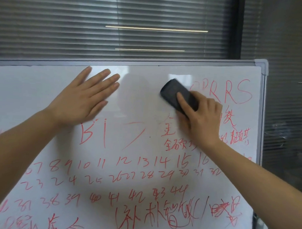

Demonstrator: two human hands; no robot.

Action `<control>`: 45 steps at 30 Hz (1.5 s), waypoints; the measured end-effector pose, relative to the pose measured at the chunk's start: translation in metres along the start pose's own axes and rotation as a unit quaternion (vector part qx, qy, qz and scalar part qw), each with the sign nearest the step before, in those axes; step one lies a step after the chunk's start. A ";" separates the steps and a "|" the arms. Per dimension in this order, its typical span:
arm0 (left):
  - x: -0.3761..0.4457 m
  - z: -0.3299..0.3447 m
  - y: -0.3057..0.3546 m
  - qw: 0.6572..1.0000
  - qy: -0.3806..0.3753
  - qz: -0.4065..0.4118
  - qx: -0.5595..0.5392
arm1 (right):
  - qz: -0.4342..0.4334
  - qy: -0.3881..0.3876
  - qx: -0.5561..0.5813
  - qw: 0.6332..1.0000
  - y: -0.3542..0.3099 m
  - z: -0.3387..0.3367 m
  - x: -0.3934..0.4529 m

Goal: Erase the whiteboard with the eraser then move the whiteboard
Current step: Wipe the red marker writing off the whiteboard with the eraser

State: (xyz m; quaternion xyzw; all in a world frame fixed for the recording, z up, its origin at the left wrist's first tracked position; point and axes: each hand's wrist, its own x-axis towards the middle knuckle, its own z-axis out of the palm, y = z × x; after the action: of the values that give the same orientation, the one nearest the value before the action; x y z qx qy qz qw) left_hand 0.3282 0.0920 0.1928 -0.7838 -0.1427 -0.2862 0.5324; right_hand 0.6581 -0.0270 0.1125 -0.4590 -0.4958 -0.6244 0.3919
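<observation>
A large whiteboard with a grey frame fills most of the view. Red numbers, letters and characters cover its lower half and right side; the upper left and middle band is wiped clean. My right hand presses a black eraser flat against the board near the top, just left of the red letters "RRS". The eraser looks slightly blurred. My left hand lies flat on the clean upper area with its fingers spread, holding nothing.
Behind the board, grey window blinds span the background with a dark window frame at the right. The board's right edge ends near a dark glass panel.
</observation>
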 end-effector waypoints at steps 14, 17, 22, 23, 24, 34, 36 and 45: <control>0.002 0.007 0.000 0.998 0.061 0.012 -0.007 | -0.103 -0.040 -0.066 0.992 0.077 -0.016 0.002; 0.003 0.008 0.000 0.997 0.071 0.015 -0.002 | 0.019 -0.035 -0.081 0.996 0.093 -0.016 0.003; 0.001 0.008 -0.001 0.998 0.061 0.013 -0.002 | 0.122 -0.020 -0.042 0.991 0.081 -0.008 0.002; 0.001 0.008 -0.001 0.998 0.061 0.013 -0.002 | 0.123 -0.019 -0.033 0.992 0.076 -0.007 0.001; 0.001 0.007 -0.002 0.998 0.062 0.013 -0.002 | 0.115 -0.017 -0.026 0.993 0.071 -0.007 0.000; 0.004 0.012 -0.002 0.995 0.090 0.031 0.001 | -0.228 -0.059 0.005 0.972 0.070 -0.011 -0.020; 0.005 0.014 -0.003 0.995 0.098 0.034 0.008 | -0.247 -0.076 0.001 0.966 0.082 -0.015 -0.016; 0.026 0.002 0.005 0.995 0.086 0.053 0.012 | 0.128 -0.057 -0.067 0.988 0.123 -0.024 -0.020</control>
State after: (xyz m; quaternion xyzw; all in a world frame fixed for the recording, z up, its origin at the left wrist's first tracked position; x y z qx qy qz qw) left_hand 0.3521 0.0902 0.2045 -0.7559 -0.0583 -0.3228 0.5666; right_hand 0.7754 -0.0745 0.1236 -0.5786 -0.4115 -0.5739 0.4079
